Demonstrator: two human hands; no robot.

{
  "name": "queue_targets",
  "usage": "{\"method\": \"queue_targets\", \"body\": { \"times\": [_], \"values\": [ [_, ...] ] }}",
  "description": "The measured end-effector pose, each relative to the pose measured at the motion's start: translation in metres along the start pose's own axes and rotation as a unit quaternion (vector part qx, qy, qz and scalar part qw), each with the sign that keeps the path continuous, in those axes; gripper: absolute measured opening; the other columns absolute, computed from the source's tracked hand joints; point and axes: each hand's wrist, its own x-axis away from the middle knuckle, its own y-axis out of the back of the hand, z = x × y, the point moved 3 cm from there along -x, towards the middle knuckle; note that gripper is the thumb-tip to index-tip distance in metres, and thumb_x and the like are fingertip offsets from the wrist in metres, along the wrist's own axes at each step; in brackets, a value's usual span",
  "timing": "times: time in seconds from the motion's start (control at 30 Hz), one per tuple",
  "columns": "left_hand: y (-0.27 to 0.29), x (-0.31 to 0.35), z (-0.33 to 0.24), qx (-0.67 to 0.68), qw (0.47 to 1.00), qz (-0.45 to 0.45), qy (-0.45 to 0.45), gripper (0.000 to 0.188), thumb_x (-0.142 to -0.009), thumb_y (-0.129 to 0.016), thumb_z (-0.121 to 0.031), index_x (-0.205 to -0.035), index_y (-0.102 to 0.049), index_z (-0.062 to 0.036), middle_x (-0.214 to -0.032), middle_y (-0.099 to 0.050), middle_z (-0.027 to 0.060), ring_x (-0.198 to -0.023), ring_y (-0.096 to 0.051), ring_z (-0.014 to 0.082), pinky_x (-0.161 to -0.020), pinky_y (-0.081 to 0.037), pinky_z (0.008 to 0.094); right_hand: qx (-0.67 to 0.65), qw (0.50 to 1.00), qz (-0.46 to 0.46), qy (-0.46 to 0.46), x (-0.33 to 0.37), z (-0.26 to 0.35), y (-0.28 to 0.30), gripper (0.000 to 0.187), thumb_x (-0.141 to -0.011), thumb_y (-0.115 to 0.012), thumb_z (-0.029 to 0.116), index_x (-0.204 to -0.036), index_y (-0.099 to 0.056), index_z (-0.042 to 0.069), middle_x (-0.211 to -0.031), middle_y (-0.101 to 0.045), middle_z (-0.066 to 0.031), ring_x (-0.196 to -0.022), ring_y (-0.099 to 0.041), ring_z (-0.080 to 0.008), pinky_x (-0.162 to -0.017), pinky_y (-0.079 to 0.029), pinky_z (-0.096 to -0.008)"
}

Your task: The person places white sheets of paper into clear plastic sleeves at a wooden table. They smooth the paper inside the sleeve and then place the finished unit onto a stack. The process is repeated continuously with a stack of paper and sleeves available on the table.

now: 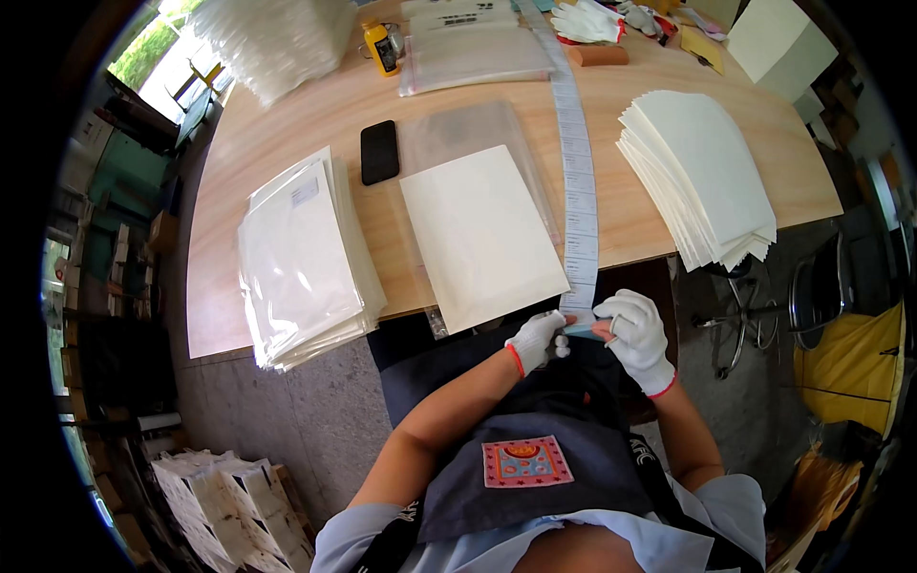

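Both hands wore white gloves and met just below the near edge of the wooden bench (287, 315). The left hand (535, 341) and the right hand (638, 336) each pinched the low end of one long strip of labels (580, 191), with the fingers closed on it. The strip ran up across the bench, from the hands to the far side. One cream sheet (482, 234) lay flat right beside the strip, on top of one clear plastic bag (458, 129). One black phone (379, 151) lay just left of that bag. There were two big stacks near the person: one stack of bagged sheets (301, 258) on the left, and one stack of plain cream sheets (702, 172) on the right. At the far side sat one small yellow bottle (383, 48), one more pile of clear bags (473, 53), and one spare pair of white gloves (585, 21). One metal stool (764, 296) stood on the floor to the right.
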Motion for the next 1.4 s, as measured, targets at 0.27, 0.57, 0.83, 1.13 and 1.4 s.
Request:
{"method": "queue_targets", "body": {
  "times": [0.27, 0.57, 0.83, 1.13, 1.4],
  "values": [
    [0.101, 0.087, -0.028, 0.225, 0.914, -0.155, -0.298, 0.011, -0.087, -0.058, -0.016, -0.095, -0.053, -0.0095, -0.062, -0.048, -0.0001, -0.047, -0.045, 0.0101, -0.047, -0.04, 0.028, -0.387, 0.843, 0.057, -0.37, -0.021, -0.033, -0.049, 0.009, -0.081, -0.061, 0.008, -0.088, -0.061, 0.002, -0.079, -0.061, -0.0019, -0.075, -0.054, -0.0095, -0.07, -0.043, -0.0243],
    [0.119, 0.163, 0.015, 0.057, 0.957, -0.136, -0.251, 0.01, -0.085, -0.059, -0.011, -0.09, -0.053, -0.0044, -0.077, -0.06, 0.0069, -0.066, -0.062, 0.0163, -0.065, -0.055, 0.0313, -0.234, 0.906, 0.108, -0.335, -0.134, -0.062, -0.131, 0.013, -0.078, -0.061, 0.017, -0.08, -0.063, 0.004, -0.08, -0.063, -0.0077, -0.073, -0.057, -0.0152, -0.066, -0.044, -0.0287],
    [0.114, 0.171, 0.011, 0.021, 0.96, -0.128, -0.247, 0.015, -0.087, -0.057, -0.011, -0.097, -0.051, -0.0021, -0.085, -0.061, 0.0092, -0.067, -0.063, 0.0171, -0.063, -0.055, 0.0298, -0.099, 0.951, -0.049, -0.288, -0.116, -0.063, -0.133, 0.028, -0.069, -0.073, 0.026, -0.084, -0.059, 0.007, -0.09, -0.06, -0.0122, -0.085, -0.057, -0.0287, -0.072, -0.045, -0.0378],
    [0.084, 0.208, -0.043, -0.179, 0.889, -0.161, -0.389, 0.033, -0.09, -0.054, -0.016, -0.117, -0.05, 0.0032, -0.089, -0.058, 0.0002, -0.074, -0.05, 0.0047, -0.067, -0.043, 0.0206, -0.329, 0.743, 0.381, -0.442, 0.02, -0.001, -0.089, 0.018, -0.084, -0.06, 0.02, -0.094, -0.062, 0.005, -0.061, -0.055, -0.0005, -0.048, -0.05, -0.0093, -0.045, -0.039, -0.0246],
    [0.167, 0.325, -0.117, -0.151, 0.65, -0.374, -0.644, 0.026, -0.089, -0.049, -0.006, -0.112, -0.056, 0.0029, -0.081, -0.056, 0.0014, -0.074, -0.048, 0.0066, -0.063, -0.039, 0.0199, -0.531, 0.754, 0.266, -0.28, -0.128, 0.076, -0.198, 0.025, -0.088, -0.057, 0.026, -0.075, -0.056, 0.005, -0.055, -0.047, 0.0027, -0.046, -0.041, -0.0044, -0.042, -0.03, -0.0223]
  ]
}}
